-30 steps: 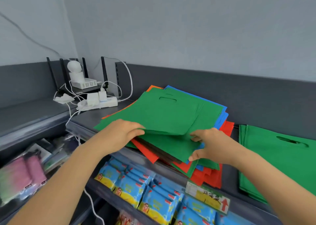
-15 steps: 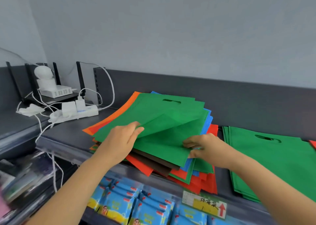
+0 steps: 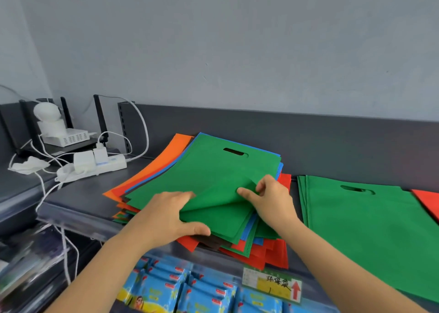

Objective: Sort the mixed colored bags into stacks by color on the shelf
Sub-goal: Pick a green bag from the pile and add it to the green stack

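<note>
Many mixed bags (image 3: 206,170) on shelf (image 3: 83,194)

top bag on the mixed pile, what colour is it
Green: the top bag, with its cut-out handle, shows best in the head view.

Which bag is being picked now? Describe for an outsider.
On the grey shelf, the mixed pile lies left of an all-green stack. It's that pile's top green bag: only its near corner is lifted, held by the left hand and right hand.

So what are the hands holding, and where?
Flat green fabric bags on top: the right hand pinches the top one's lifted corner, the left hand grips their near edge.
</note>
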`<act>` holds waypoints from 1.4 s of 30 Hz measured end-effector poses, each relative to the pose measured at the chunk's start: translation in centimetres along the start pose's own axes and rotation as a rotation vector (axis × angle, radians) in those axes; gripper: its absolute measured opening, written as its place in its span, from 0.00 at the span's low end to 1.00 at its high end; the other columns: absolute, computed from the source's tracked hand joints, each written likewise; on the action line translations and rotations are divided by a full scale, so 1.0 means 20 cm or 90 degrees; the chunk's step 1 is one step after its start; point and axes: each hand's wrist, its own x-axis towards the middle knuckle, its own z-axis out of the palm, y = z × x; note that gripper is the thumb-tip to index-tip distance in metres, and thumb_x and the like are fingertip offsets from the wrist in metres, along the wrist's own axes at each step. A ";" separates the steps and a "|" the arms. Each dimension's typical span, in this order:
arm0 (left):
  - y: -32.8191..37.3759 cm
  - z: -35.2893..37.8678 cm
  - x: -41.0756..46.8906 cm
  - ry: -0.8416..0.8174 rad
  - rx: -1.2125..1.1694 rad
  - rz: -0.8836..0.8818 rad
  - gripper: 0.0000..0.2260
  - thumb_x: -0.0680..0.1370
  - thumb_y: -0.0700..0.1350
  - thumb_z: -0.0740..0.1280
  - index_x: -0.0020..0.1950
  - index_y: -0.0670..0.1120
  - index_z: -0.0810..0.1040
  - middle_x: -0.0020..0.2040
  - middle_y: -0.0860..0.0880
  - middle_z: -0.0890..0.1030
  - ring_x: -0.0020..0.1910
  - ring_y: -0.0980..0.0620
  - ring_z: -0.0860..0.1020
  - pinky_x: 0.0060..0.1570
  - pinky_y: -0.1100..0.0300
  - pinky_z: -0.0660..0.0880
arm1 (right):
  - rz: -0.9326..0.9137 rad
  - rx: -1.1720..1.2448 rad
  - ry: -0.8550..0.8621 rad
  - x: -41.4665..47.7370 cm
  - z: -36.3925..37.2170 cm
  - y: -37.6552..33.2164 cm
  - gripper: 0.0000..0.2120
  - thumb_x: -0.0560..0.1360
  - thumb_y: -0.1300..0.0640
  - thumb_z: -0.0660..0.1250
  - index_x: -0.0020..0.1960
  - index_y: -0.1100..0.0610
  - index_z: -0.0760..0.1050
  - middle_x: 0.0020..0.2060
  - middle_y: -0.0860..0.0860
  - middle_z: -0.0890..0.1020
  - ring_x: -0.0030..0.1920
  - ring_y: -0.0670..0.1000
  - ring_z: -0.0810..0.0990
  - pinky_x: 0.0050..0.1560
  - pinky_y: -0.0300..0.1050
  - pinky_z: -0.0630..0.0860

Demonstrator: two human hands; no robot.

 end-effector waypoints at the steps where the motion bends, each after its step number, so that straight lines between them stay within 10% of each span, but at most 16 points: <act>1: 0.01 -0.01 0.00 -0.014 -0.010 0.004 0.53 0.52 0.83 0.53 0.65 0.49 0.73 0.60 0.56 0.76 0.59 0.56 0.74 0.56 0.62 0.70 | 0.017 0.035 0.003 0.00 0.00 0.01 0.21 0.68 0.41 0.71 0.38 0.54 0.65 0.36 0.50 0.76 0.39 0.55 0.78 0.42 0.50 0.74; 7: -0.01 -0.02 0.03 0.047 -0.066 0.004 0.20 0.69 0.66 0.63 0.45 0.52 0.82 0.39 0.54 0.82 0.38 0.57 0.78 0.40 0.61 0.73 | 0.141 0.439 -0.087 -0.03 -0.08 0.03 0.07 0.72 0.66 0.70 0.42 0.60 0.72 0.35 0.55 0.77 0.33 0.51 0.80 0.43 0.47 0.81; 11: -0.01 0.00 0.07 0.141 -0.085 -0.055 0.23 0.78 0.53 0.62 0.28 0.45 0.59 0.24 0.49 0.63 0.25 0.51 0.62 0.28 0.57 0.58 | 0.080 0.419 -0.081 -0.07 -0.14 0.01 0.10 0.71 0.72 0.66 0.45 0.58 0.74 0.41 0.55 0.82 0.40 0.50 0.82 0.42 0.39 0.80; 16: -0.07 0.02 0.11 0.152 -0.185 -0.180 0.20 0.79 0.51 0.60 0.32 0.41 0.62 0.27 0.48 0.61 0.27 0.51 0.61 0.27 0.58 0.56 | -0.116 0.164 -0.145 -0.11 -0.17 -0.03 0.16 0.65 0.70 0.73 0.47 0.52 0.79 0.42 0.45 0.82 0.44 0.40 0.81 0.45 0.32 0.78; 21: -0.03 0.00 0.08 0.125 -0.213 -0.185 0.21 0.78 0.57 0.58 0.32 0.44 0.63 0.29 0.49 0.63 0.28 0.52 0.63 0.30 0.57 0.58 | -0.199 0.069 -0.043 -0.08 -0.13 -0.11 0.01 0.68 0.59 0.75 0.39 0.55 0.83 0.32 0.44 0.81 0.33 0.40 0.78 0.37 0.29 0.73; 23: 0.00 -0.03 0.04 0.071 -0.238 -0.163 0.24 0.73 0.67 0.55 0.34 0.47 0.70 0.30 0.51 0.72 0.32 0.54 0.72 0.34 0.58 0.65 | -0.172 0.066 0.018 -0.04 -0.11 -0.14 0.06 0.70 0.54 0.73 0.36 0.55 0.82 0.28 0.46 0.79 0.29 0.43 0.74 0.34 0.36 0.71; 26: 0.01 -0.02 0.01 0.002 -0.151 -0.140 0.36 0.67 0.71 0.61 0.60 0.43 0.77 0.58 0.48 0.80 0.58 0.51 0.76 0.56 0.55 0.73 | -0.121 0.090 0.047 0.01 -0.06 -0.18 0.08 0.71 0.53 0.72 0.37 0.56 0.81 0.29 0.49 0.79 0.30 0.47 0.74 0.37 0.43 0.73; 29: 0.03 0.00 0.02 0.067 -0.066 -0.153 0.27 0.74 0.59 0.66 0.66 0.43 0.73 0.55 0.42 0.80 0.54 0.46 0.78 0.50 0.58 0.71 | -0.036 0.164 0.084 -0.01 -0.01 -0.16 0.08 0.70 0.52 0.73 0.40 0.55 0.77 0.37 0.50 0.80 0.37 0.49 0.79 0.43 0.45 0.76; 32: 0.04 0.01 0.03 0.115 -0.083 -0.166 0.23 0.77 0.53 0.64 0.67 0.42 0.72 0.50 0.40 0.81 0.49 0.44 0.78 0.43 0.60 0.67 | 0.249 0.585 -0.003 -0.04 -0.04 -0.15 0.13 0.75 0.52 0.67 0.51 0.60 0.69 0.51 0.58 0.76 0.42 0.56 0.82 0.44 0.47 0.80; 37: 0.14 0.00 -0.01 0.137 0.080 0.079 0.17 0.71 0.35 0.66 0.57 0.47 0.81 0.51 0.49 0.83 0.49 0.47 0.81 0.49 0.54 0.78 | 0.426 0.799 -0.238 -0.07 -0.16 -0.09 0.24 0.78 0.44 0.58 0.61 0.64 0.73 0.47 0.60 0.82 0.41 0.57 0.83 0.39 0.50 0.80; 42: 0.42 0.03 0.00 0.181 0.211 0.310 0.15 0.64 0.38 0.66 0.48 0.48 0.84 0.44 0.53 0.84 0.44 0.53 0.83 0.49 0.53 0.77 | 0.309 0.560 -0.178 -0.11 -0.33 0.06 0.12 0.72 0.72 0.65 0.54 0.64 0.77 0.39 0.56 0.85 0.34 0.54 0.84 0.31 0.47 0.81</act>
